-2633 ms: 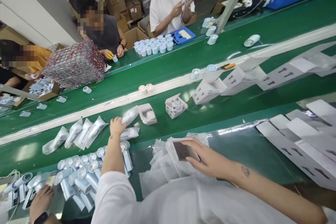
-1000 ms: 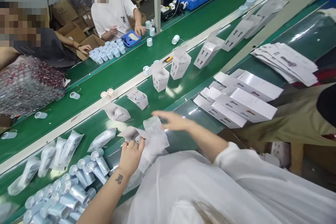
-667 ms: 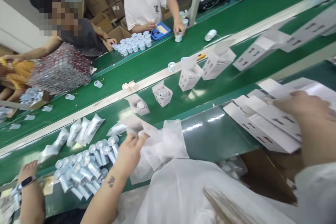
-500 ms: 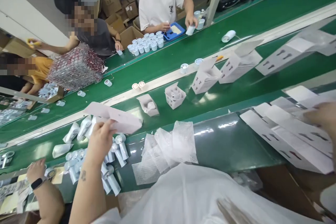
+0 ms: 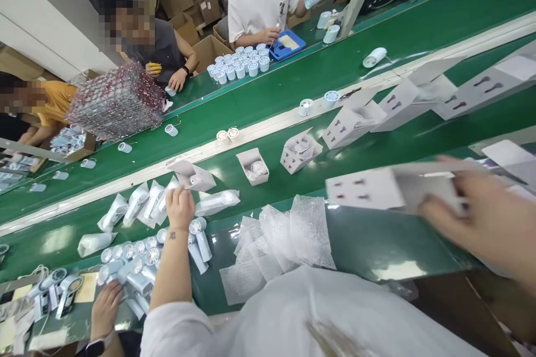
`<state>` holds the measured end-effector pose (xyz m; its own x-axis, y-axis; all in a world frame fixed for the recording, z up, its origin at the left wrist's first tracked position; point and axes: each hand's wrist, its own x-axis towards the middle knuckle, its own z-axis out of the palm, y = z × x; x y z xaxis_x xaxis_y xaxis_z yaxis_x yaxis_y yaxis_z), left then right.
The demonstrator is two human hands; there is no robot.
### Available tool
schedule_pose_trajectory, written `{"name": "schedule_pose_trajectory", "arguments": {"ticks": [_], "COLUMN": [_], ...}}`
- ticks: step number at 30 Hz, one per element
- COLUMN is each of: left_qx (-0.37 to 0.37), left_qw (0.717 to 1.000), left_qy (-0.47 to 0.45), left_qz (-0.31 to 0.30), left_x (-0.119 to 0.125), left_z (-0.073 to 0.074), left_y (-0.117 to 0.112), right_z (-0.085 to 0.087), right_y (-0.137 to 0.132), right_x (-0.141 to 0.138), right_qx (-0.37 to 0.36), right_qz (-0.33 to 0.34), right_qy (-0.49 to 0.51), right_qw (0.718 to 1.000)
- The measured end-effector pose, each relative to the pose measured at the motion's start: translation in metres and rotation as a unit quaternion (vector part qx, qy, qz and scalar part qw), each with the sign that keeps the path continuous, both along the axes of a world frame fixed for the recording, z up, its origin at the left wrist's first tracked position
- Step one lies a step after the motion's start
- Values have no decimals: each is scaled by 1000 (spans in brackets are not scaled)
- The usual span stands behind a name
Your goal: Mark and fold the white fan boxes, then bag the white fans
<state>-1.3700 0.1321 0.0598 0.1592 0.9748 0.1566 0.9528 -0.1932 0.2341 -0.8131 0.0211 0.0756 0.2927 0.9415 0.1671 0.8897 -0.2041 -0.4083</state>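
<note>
My left hand reaches over the belt, its curled fingers at the near edge of an open white box; part of their contact is hidden. Just beside it lie several handheld fans in bubble wrap, with another wrapped fan to the right. My right hand, blurred, grips a second white box by its open end, over the worktop. Pictures of small fans are printed on this box. Unwrapped light-blue fans are piled below my left hand. Bubble-wrap sheets lie between my hands.
Open boxes with wrapped contents stand in a row along the green belt. A co-worker's hand rests by the fan pile at lower left. Across the belt, people handle light-blue cups near a blue tray.
The box in my left hand has gone from being held aloft to the belt. My right hand has brought a box leftward from the stack. The co-worker's hand has moved to the fan pile.
</note>
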Motion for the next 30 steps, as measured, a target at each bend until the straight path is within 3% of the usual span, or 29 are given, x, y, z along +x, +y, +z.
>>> {"name": "schedule_pose_trajectory", "arguments": {"ticks": [4,7,9,12,17,19,21,24,27,30], "left_qx": [-87,-209,-256,-249,-221,-194,-160,-125,-154,-218], "left_qw": [996,963,941,950,975,978,975,962,921,872], "left_qy": [30,123,165,163,13,-70,-92,55,247,335], "left_qz": [19,114,144,98,28,-29,-126,-235,-259,-284], "left_x": [30,56,69,73,61,70,94,144,193,232], "left_z": [-34,-59,-61,-33,67,96,107,104,103,111], "left_y": [-33,-23,-11,-8,-58,-84,-102,-111,-108,-103], "right_z": [-19,-42,-55,-66,-63,-61,-61,-66,-68,-62], "right_y": [6,8,9,9,14,17,20,21,19,18], "right_x": [-110,-150,-161,-167,-173,-173,-169,-164,-164,-172], "right_qx": [-13,-53,-91,-105,-80,-84,-89,-92,-117,-125], "right_qz": [160,229,252,267,306,320,345,375,366,384], "right_qy": [96,141,161,177,196,213,239,283,316,351], "right_qw": [982,962,950,941,928,919,903,878,868,845]}}
